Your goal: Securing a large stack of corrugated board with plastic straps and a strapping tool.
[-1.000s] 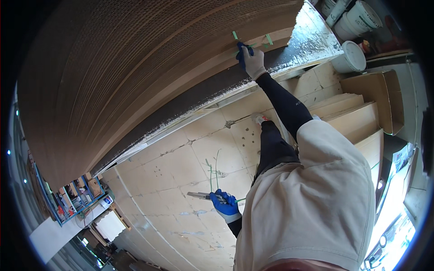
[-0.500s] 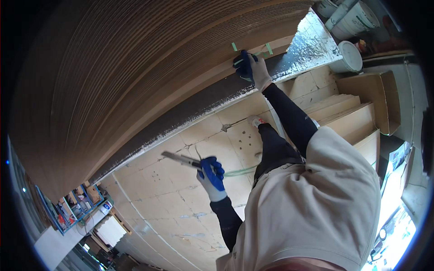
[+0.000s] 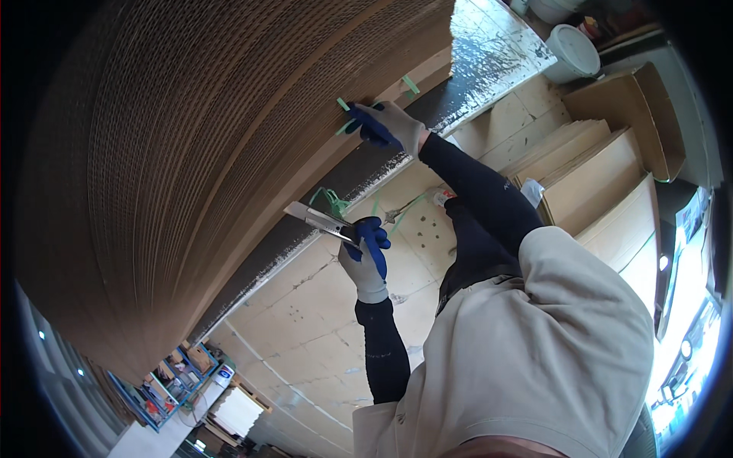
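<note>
A tall stack of brown corrugated cardboard (image 3: 229, 137) fills the upper left. My left hand (image 3: 366, 248), in a grey and blue glove, is closed around a utility knife (image 3: 324, 222). Its blade points up and left, close to the stack's lower edge in the picture. Farther up, my gloved right hand (image 3: 385, 124) reaches to the stack's edge, fingers curled around a green strap (image 3: 344, 128); the fingertips are partly hidden. Short green strap pieces (image 3: 411, 85) show against the cardboard beside this hand. Loose green strapping (image 3: 330, 201) hangs tangled just beyond the knife.
Beneath the stack runs a dark, worn platform (image 3: 492, 65) with a pale edge. Flat cardboard pieces (image 3: 592, 179) and an open carton (image 3: 622, 111) stand at the right. White buckets (image 3: 574, 53) sit at the upper right; a blue-framed rack (image 3: 164, 385) is at the lower left.
My left hand has brought the knife up closer to the stack. My right hand has shifted left along the stack's edge. The tangled green strapping now shows near the knife.
</note>
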Demonstrator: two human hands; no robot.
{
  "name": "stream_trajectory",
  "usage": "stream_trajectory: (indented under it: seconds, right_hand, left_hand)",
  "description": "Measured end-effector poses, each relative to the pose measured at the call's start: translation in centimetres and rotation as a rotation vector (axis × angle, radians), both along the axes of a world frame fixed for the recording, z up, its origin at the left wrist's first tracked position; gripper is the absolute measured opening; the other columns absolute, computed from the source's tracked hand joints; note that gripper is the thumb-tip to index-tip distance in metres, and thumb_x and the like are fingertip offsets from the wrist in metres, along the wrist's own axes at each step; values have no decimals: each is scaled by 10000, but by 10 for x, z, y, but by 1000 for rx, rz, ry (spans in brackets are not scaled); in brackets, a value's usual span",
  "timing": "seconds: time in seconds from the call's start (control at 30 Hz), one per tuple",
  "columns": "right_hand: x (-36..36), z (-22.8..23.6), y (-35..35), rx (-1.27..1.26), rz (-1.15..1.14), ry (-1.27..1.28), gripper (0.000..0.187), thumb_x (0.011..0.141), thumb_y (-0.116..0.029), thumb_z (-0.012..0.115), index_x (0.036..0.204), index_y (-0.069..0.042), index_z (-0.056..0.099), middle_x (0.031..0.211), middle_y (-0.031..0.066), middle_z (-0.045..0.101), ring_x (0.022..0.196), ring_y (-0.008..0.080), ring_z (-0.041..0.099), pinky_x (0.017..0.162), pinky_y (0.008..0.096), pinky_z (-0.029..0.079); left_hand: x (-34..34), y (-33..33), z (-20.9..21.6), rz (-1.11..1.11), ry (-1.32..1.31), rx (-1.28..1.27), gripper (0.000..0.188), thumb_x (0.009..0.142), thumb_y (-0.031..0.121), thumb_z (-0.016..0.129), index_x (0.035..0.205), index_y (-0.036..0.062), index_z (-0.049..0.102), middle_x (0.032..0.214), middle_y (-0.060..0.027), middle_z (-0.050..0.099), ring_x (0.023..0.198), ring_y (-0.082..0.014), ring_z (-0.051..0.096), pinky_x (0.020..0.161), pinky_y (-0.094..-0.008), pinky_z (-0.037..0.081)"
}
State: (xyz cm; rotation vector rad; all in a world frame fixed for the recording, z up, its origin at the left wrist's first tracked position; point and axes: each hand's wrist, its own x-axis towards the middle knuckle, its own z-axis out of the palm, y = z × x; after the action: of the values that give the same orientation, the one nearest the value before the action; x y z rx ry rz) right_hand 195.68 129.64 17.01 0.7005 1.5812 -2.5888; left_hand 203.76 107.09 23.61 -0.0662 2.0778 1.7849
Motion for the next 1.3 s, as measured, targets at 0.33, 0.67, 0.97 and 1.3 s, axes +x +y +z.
stream_trajectory:
  seconds: [0.33, 0.67, 0.97, 1.3]
  right_hand:
    - [18, -25, -6, 36, -16, 518, 348, 964, -302, 479, 1129, -19, 593, 905, 65, 668, 728, 118, 662, 576, 201, 528]
    - [1, -36, -16, -112, -259, 146, 278, 935, -302, 530, 964, -45, 632, 698, 15, 606, 495, 61, 492, 395, 204, 352]
    - [1, -20, -40, -83, -506, 116, 245, 916, -240, 559, 813, -34, 642, 626, 24, 591, 451, 62, 480, 381, 215, 337]
    - [27, -22, -38, 183, -360, 85, 236, 928, -217, 550, 902, -7, 652, 663, 13, 600, 517, 44, 509, 443, 208, 383]
  left_hand:
    - [52, -51, -10, 171, -199, -72, 301, 911, 279, 560, 871, -19, 590, 628, -49, 538, 461, -98, 491, 408, -199, 366]
    - [100, -85, -28, 314, -276, -46, 310, 892, 315, 582, 849, 8, 583, 614, -36, 518, 444, -92, 469, 359, -183, 305]
    - [134, -109, -33, 315, -342, -53, 326, 892, 323, 584, 880, -3, 605, 626, -38, 547, 454, -86, 494, 385, -181, 338]
    - [169, -127, -33, 359, -426, -95, 321, 906, 318, 568, 885, -1, 592, 626, -35, 538, 460, -92, 502, 382, -184, 336]
